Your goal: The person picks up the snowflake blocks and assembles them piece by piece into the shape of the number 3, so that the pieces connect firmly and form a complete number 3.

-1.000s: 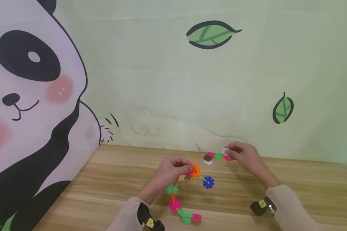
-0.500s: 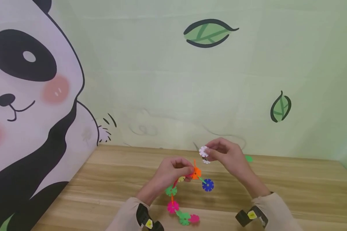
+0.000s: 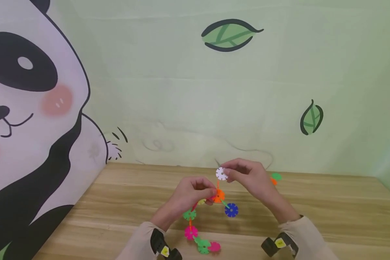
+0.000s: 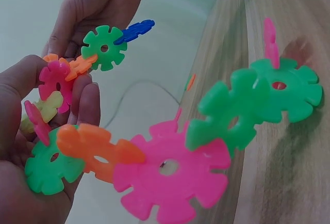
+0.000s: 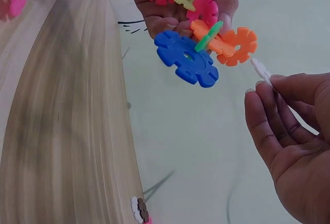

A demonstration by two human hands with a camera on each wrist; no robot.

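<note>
A chain of notched plastic snowflake discs in pink, green, orange, yellow and blue hangs from my left hand [image 3: 195,193]. The left thumb and fingers pinch it near a pink disc [image 4: 54,79], beside the orange disc [image 3: 219,196]. A blue disc [image 3: 231,210] dangles at the near end, while large pink [image 4: 154,193] and green discs [image 4: 227,115] trail toward the table. My right hand [image 3: 251,177] pinches a white disc [image 3: 221,173] between thumb and fingers. In the right wrist view its edge is close to another orange disc [image 5: 238,46]; whether they touch, I cannot tell.
Loose green [image 3: 276,176] and orange discs [image 3: 273,181] lie at the back of the wooden table [image 3: 328,206], behind the right hand. A brown disc [image 5: 143,209] and a white one lie at the table's edge in the right wrist view. A panda-printed wall stands behind.
My right hand has picked up the white disc at the back of the table and carried it left to the upright orange disc. The left hand has stayed nearly still with the chain.
</note>
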